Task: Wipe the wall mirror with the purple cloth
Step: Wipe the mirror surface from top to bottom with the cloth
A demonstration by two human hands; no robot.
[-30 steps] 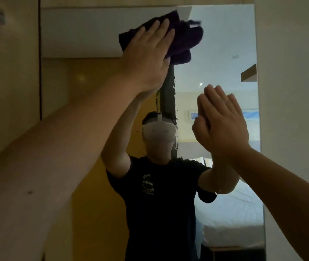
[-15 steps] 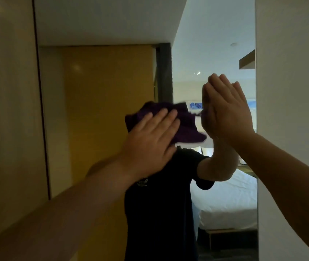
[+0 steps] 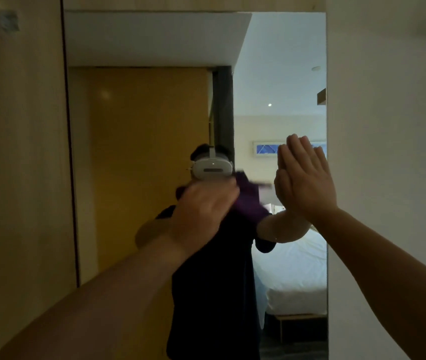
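The purple cloth (image 3: 248, 203) sits bunched against the middle of the wall mirror (image 3: 141, 126), pressed there by the left hand (image 3: 204, 211), fingers laid flat over it (blurred). The right hand (image 3: 305, 183), fingers straight and together, rests flat on the mirror near its right edge, holding nothing.

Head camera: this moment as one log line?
phase: wipe | left hand: presses purple cloth on wall mirror, blurred | right hand: flat on it, near right edge
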